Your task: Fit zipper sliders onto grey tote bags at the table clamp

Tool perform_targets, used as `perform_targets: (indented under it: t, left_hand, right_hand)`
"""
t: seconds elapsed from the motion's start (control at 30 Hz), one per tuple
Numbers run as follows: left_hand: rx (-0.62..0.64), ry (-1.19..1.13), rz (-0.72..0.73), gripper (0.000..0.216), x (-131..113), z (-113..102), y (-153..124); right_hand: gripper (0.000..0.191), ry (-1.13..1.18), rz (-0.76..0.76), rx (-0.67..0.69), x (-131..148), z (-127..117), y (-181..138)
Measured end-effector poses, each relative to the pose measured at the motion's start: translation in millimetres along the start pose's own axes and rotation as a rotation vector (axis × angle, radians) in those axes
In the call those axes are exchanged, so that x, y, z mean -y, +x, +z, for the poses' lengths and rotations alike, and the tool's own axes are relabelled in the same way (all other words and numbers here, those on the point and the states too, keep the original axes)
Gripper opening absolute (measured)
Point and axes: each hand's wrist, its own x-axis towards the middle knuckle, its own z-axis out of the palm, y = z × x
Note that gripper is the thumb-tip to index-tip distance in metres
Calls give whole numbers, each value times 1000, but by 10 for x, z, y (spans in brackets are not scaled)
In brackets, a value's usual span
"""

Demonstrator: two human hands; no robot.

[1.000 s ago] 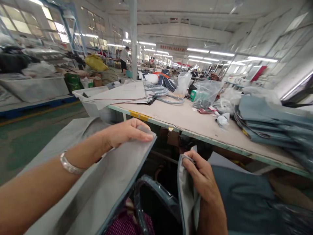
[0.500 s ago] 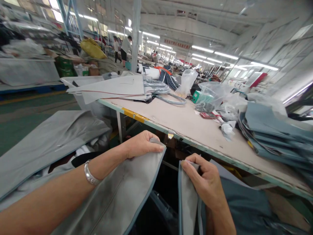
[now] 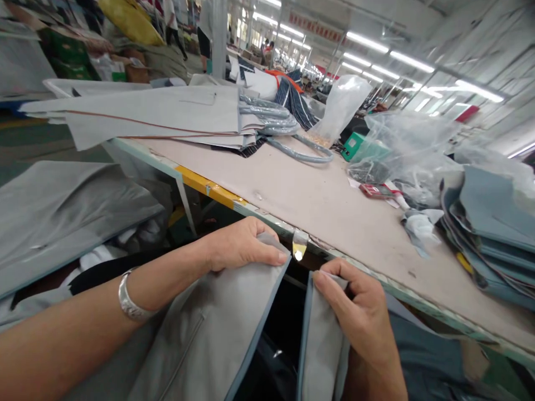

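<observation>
Grey fabric (image 3: 234, 312), cluttered table (image 3: 301, 189), lit ceiling lamps (image 3: 368, 42)

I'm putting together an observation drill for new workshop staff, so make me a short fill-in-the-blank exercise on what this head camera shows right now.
1. The left hand and right hand each pinch ____ fabric.
2. The silver bracelet is on the person's ____ arm.
3. The stripe along the table's near edge is ____.
4. The blue-grey stack lies toward the picture's ____ edge.

Missing words: grey; left; yellow; right.
</observation>
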Motion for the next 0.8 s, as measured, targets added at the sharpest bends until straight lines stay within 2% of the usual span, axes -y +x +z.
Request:
perform_targets:
  t: [0.37,0.8]
  left_hand:
    - [111,22,-4,24,3,-43,168]
    - [113,-18,-14,25,57,-56,247]
  right_hand:
    - [35,253,98,172,-225,40,148]
    - [34,292,83,176,-310,87,208]
